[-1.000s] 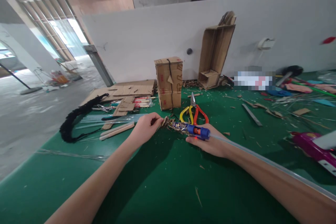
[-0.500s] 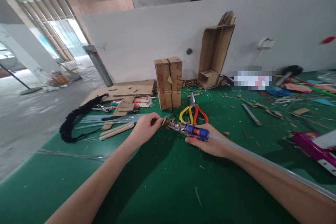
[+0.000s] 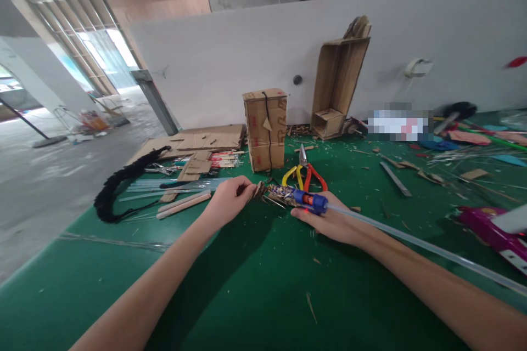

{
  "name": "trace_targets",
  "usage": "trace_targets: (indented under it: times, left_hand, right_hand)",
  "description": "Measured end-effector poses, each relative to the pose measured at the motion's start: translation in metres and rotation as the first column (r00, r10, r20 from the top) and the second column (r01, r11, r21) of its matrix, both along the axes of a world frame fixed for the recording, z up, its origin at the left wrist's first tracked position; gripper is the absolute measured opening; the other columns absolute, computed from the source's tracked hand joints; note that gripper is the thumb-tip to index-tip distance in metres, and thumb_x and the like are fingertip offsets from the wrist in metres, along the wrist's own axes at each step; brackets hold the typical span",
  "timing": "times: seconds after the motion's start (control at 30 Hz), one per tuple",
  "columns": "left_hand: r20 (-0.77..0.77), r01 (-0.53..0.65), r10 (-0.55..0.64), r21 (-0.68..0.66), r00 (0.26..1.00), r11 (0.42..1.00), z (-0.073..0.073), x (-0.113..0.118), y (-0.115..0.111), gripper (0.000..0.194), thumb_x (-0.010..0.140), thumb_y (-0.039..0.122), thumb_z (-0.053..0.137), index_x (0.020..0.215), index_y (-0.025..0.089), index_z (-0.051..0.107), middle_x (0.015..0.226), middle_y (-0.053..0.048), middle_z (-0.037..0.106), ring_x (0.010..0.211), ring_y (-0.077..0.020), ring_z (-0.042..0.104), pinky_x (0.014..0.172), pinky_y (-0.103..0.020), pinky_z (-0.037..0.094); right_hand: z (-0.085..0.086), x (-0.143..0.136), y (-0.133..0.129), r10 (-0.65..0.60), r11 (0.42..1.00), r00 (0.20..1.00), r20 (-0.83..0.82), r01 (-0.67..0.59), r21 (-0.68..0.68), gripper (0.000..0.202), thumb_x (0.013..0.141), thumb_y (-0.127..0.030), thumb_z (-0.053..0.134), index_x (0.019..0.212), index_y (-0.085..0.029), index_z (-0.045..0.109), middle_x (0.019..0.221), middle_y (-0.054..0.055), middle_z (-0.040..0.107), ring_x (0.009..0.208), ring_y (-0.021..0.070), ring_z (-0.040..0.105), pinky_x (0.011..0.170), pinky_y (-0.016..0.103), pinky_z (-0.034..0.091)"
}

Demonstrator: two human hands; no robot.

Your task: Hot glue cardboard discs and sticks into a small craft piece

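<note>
My right hand point(image 3: 333, 220) is wrapped round a blue hot glue gun point(image 3: 317, 203), with a long clear glue stick point(image 3: 395, 233) running out of its back along my forearm. The gun's front part is speckled and points left. Its nozzle is close to a small crumpled piece of cardboard point(image 3: 260, 191); whether they touch I cannot tell. That piece is pinched between the fingertips of my left hand point(image 3: 230, 197). Just behind the gun lie scissors point(image 3: 303, 170) with one yellow and one red handle. A tall cardboard box point(image 3: 267, 131) with a black line down its front stands beyond my hands.
Cardboard sheets point(image 3: 209, 137), wooden sticks point(image 3: 183, 205) and a black fuzzy strip point(image 3: 117, 186) lie on the left. An open cardboard stand point(image 3: 340, 82) leans by the white wall. A metal strip point(image 3: 395, 179) and a magenta device point(image 3: 489, 230) are on the right. Scraps litter the green table point(image 3: 263, 296).
The glue gun has tilted slightly in my right hand, and the glue stick's rear end has swung a little. My left hand holds the cardboard piece in nearly the same place.
</note>
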State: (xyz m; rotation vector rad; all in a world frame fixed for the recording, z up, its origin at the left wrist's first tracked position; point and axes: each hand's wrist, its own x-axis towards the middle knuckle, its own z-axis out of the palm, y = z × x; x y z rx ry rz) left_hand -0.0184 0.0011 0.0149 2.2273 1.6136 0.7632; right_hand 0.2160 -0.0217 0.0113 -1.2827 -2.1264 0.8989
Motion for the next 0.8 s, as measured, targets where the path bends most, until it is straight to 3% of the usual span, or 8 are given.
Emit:
trace_targets:
  times: [0.13, 0.3, 0.47, 0.67, 0.8]
  left_hand:
    - [-0.003, -0.005, 0.005, 0.004, 1.000, 1.000, -0.0004, -0.0001, 0.0001, 0.028, 0.080, 0.036, 0.038, 0.065, 0.017, 0.052, 0.056, 0.003, 0.050, 0.051, -0.0098, 0.043, 0.050, -0.021, 0.029]
    - [0.005, -0.009, 0.009, 0.007, 1.000, 1.000, 0.0002, 0.0007, 0.0001, 0.029, 0.080, 0.036, 0.038, 0.064, 0.016, 0.052, 0.056, 0.003, 0.051, 0.051, -0.0096, 0.042, 0.049, -0.021, 0.029]
    - [-0.001, 0.003, -0.003, 0.025, 1.000, 1.000, 0.0006, 0.0006, 0.0004, 0.028, 0.079, 0.034, 0.039, 0.064, 0.016, 0.053, 0.056, 0.003, 0.051, 0.051, -0.0097, 0.042, 0.050, -0.021, 0.029]
    - [0.005, 0.001, -0.001, 0.014, 1.000, 1.000, 0.0004, 0.0008, 0.0005, 0.028, 0.080, 0.035, 0.039, 0.065, 0.016, 0.053, 0.056, 0.003, 0.052, 0.050, -0.0093, 0.042, 0.049, -0.021, 0.030]
    - [0.003, 0.004, -0.004, 0.022, 1.000, 1.000, 0.0010, 0.0015, 0.0004, 0.026, 0.079, 0.033, 0.039, 0.065, 0.016, 0.053, 0.057, 0.003, 0.052, 0.051, -0.0095, 0.042, 0.050, -0.021, 0.030]
  right_hand:
    - [-0.0019, 0.0010, 0.0013, 0.098, 0.995, 0.995, 0.027, -0.098, -0.004, 0.036, 0.073, -0.051, 0.051, 0.059, -0.019, 0.043, 0.049, -0.005, 0.041, 0.045, 0.0080, 0.038, 0.043, 0.022, 0.029]
    - [-0.0041, 0.0015, 0.0026, 0.033, 0.999, 0.999, -0.002, -0.033, -0.019, 0.036, 0.074, -0.052, 0.048, 0.059, -0.020, 0.042, 0.049, -0.005, 0.041, 0.045, 0.0082, 0.038, 0.042, 0.022, 0.029]
    - [-0.0019, 0.0024, 0.0020, 0.130, 0.991, 0.991, 0.025, -0.130, 0.029, 0.034, 0.073, -0.050, 0.050, 0.059, -0.019, 0.043, 0.050, -0.005, 0.040, 0.045, 0.0078, 0.036, 0.043, 0.022, 0.029]
    - [-0.0020, 0.0016, 0.0016, 0.037, 0.999, 0.999, 0.005, -0.037, 0.015, 0.037, 0.075, -0.050, 0.048, 0.056, -0.019, 0.040, 0.048, -0.004, 0.041, 0.043, 0.0079, 0.038, 0.041, 0.022, 0.028]
    - [-0.0014, 0.0016, 0.0022, 0.138, 0.990, 0.990, 0.012, -0.138, 0.020, 0.034, 0.072, -0.048, 0.052, 0.058, -0.019, 0.044, 0.049, -0.005, 0.041, 0.044, 0.0072, 0.036, 0.042, 0.021, 0.028]
